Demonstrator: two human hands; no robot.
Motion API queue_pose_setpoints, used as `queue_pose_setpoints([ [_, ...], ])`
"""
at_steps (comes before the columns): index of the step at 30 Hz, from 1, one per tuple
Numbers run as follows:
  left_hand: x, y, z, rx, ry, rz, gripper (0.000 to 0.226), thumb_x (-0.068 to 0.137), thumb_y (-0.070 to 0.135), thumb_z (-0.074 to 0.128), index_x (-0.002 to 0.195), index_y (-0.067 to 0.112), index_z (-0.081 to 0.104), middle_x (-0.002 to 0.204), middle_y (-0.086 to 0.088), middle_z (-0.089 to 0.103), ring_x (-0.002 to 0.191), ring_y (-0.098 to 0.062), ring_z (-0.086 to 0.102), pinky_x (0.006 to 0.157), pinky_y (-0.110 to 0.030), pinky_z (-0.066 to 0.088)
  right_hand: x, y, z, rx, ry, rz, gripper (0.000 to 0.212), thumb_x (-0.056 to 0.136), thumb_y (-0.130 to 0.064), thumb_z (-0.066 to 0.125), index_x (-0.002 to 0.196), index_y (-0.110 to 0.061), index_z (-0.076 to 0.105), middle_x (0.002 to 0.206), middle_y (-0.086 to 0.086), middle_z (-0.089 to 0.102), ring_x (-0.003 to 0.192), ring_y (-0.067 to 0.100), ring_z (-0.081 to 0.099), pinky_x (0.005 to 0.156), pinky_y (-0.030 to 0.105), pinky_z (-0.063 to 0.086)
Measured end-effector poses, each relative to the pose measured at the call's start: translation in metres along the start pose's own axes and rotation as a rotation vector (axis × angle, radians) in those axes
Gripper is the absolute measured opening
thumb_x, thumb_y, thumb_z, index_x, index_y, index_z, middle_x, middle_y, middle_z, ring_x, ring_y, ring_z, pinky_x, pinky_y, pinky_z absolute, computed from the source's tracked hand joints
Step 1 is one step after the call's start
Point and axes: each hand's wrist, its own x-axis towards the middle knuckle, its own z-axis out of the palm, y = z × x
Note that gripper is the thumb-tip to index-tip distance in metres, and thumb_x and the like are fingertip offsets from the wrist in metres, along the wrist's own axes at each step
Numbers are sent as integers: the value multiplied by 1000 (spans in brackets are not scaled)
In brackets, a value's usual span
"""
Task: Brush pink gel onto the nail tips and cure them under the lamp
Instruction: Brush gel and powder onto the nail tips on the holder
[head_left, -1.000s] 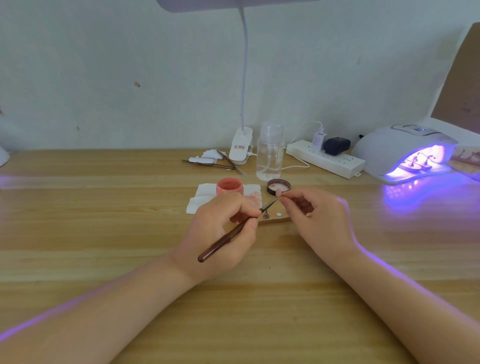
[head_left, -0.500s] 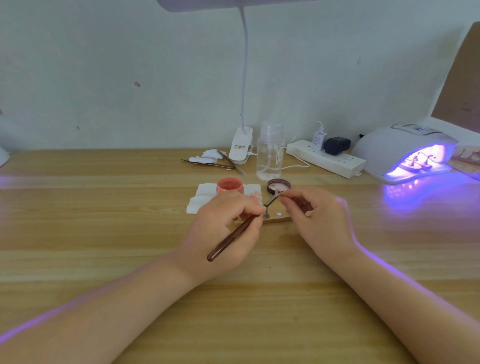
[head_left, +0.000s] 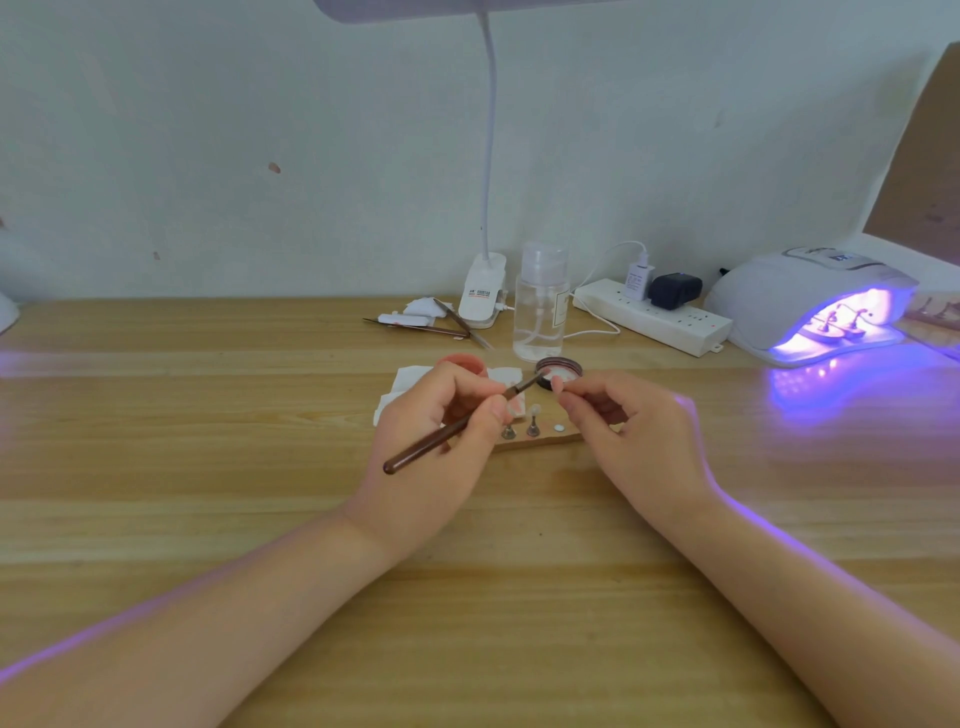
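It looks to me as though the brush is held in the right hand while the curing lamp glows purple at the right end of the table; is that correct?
Not quite: the head view shows the left hand holding the brush, not the right. The curing lamp does glow purple at the right end of the table.

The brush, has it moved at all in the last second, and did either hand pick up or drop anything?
The brush, gripped in the left hand, has swung so its handle end sits higher and its bristles now reach the open gel jar. The right hand still pinches something small; nothing was picked up or dropped. The curing lamp stays lit, and the stands on the wooden board are unmoved.
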Motion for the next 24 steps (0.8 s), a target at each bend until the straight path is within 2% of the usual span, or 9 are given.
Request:
queue_pose_setpoints([
  [6,-2,2,0,-6,-11,-6,12,85,16,56,80,25,62,81,3,70,114,-10,58,87,-15,46,0,-1,-1,13,-13,9,7,83,-15,72,87,-21,75,70,-16,68,67,2,62,62,17,50],
  [8,-3,2,0,-11,-15,-14,10,84,17,56,79,23,62,81,3,70,109,-12,60,86,-19,48,0,0,-1,13,-12,11,8,83,-15,72,87,-20,75,71,-17,67,68,2,63,63,17,50],
  [13,-5,1,-2,-1,-44,7,10,84,14,55,79,17,63,75,9,70,88,-4,65,90,-31,49,1,0,-1,-14,-10,5,10,82,-12,72,88,-20,75,70,-22,64,71,1,63,65,15,50],
  [16,-4,2,-2,-15,-15,15,15,85,14,55,80,26,62,81,8,68,94,-8,63,82,-18,48,1,1,-1,-30,-10,-2,10,82,-15,72,89,-21,75,70,-22,64,71,0,63,65,15,51],
  [18,-3,1,0,9,2,16,16,85,15,57,85,30,63,89,7,68,103,-6,61,82,-13,46,1,1,-1,-27,-10,4,9,82,-15,72,88,-22,75,71,-19,66,71,0,63,65,16,50],
  [21,-3,0,2,26,2,30,14,85,12,61,93,22,66,104,4,65,95,4,62,80,-10,47,1,0,-1,-25,-4,1,10,82,-14,72,88,-22,75,72,-17,68,71,0,63,64,14,50],
  [24,-4,-1,2,74,-30,69,16,85,6,63,97,15,68,101,18,67,94,3,63,81,-9,46,0,-1,-1,-27,8,-8,10,82,-12,72,86,-21,75,70,-17,67,70,-1,62,63,10,48],
])
